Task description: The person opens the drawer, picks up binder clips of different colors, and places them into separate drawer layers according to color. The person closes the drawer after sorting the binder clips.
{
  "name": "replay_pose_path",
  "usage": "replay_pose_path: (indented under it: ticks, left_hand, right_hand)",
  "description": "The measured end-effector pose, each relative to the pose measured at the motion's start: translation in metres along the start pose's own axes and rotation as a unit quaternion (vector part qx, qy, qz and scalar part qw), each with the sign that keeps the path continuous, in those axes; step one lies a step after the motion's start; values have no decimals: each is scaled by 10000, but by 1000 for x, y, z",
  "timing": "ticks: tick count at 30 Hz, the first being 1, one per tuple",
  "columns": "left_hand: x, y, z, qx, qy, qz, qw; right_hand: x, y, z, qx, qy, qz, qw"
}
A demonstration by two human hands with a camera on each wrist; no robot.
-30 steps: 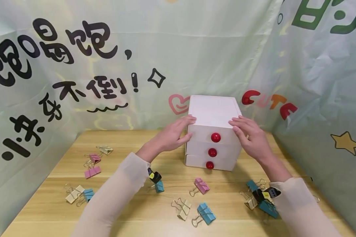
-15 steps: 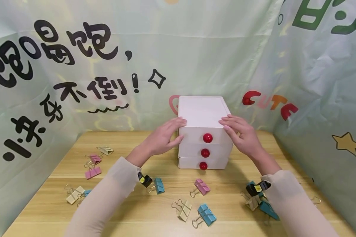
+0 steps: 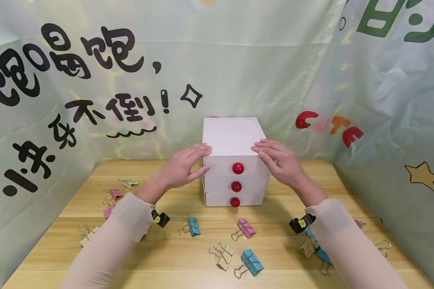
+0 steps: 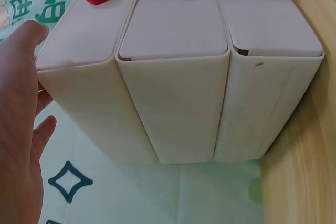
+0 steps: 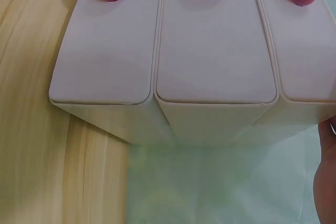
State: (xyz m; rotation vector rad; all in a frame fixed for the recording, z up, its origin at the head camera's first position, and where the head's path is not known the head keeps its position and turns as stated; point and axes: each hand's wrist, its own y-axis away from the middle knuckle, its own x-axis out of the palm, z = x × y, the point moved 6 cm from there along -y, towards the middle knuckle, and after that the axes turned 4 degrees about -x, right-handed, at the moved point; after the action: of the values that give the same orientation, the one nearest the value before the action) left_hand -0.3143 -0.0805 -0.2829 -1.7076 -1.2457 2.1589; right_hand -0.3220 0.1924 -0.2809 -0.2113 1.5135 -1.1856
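Note:
A white three-drawer box (image 3: 233,134) stands on the wooden table, its front toward me. Each drawer front carries a round red knob (image 3: 238,168). My left hand (image 3: 181,166) lies at the box's upper left edge, fingers extended over the top and thumb by the front corner. At the opposite upper edge, my right hand (image 3: 283,162) rests its straight fingers on the top, with the thumb against the front. The left wrist view shows the left side of the box (image 4: 173,108) with narrow gaps beside the drawer fronts.
In front of the box lie a blue binder clip (image 3: 193,226), a pink binder clip (image 3: 246,227), a cream binder clip (image 3: 223,257) and another blue clip (image 3: 252,262). Several more clips lie to both sides, partly under the sleeves. A printed cloth (image 3: 238,60) hangs behind.
The box has shifted left across the table, with both hands moving along on its upper edges. It now faces more squarely forward. The clips in front have not moved.

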Motion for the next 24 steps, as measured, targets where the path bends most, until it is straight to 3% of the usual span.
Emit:
replay_pose_path:
  ticks: [5,9,12,14,19,24]
  left_hand:
    - [-8,7,5,-153,-52,-109,9998]
    - [-12,2,12,-477,-4,-88,9988]
    - [-11,-6,18,-895,126,222,9957]
    - [-8,-11,23,-1205,342,521,9908]
    - [3,-20,37,-1874,1023,1033,9715]
    - [6,-31,40,-1902,1125,1285,9668]
  right_hand:
    - [10,-6,5,40,-129,136,9998]
    - [14,-13,7,350,-228,497,9979]
    - [12,-15,11,627,-177,815,9945]
    - [8,-15,16,676,-25,803,9945]
    - [-8,-10,36,432,389,-8,9983]
    - [-17,-5,55,306,486,-615,9965]
